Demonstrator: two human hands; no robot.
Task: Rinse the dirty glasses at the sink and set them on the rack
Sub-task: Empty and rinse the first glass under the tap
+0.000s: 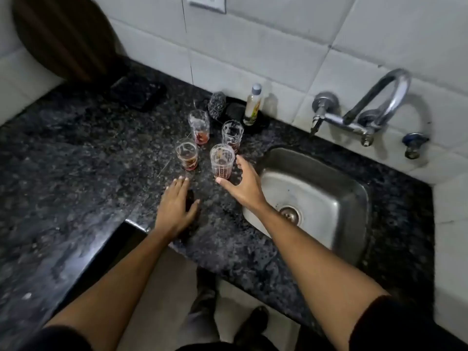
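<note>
Four dirty glasses standing on speckled granite, both hands spread wide, holding nothing.

Right hand is hovering with fingers splayed around the nearest ribbed clear glass, contact unclear; three more tumblers with reddish dregs are sitting just beyond it. Left hand is lying flat on the glossy counter. Rounded stainless sink is lying right of the right hand, curved chrome tap beyond.

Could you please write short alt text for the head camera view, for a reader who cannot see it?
A person's open right hand reaches for the nearest of four dirty glasses on a dark counter, beside a steel sink. The left hand lies flat on the counter; a tap juts from the tiled wall.
</note>
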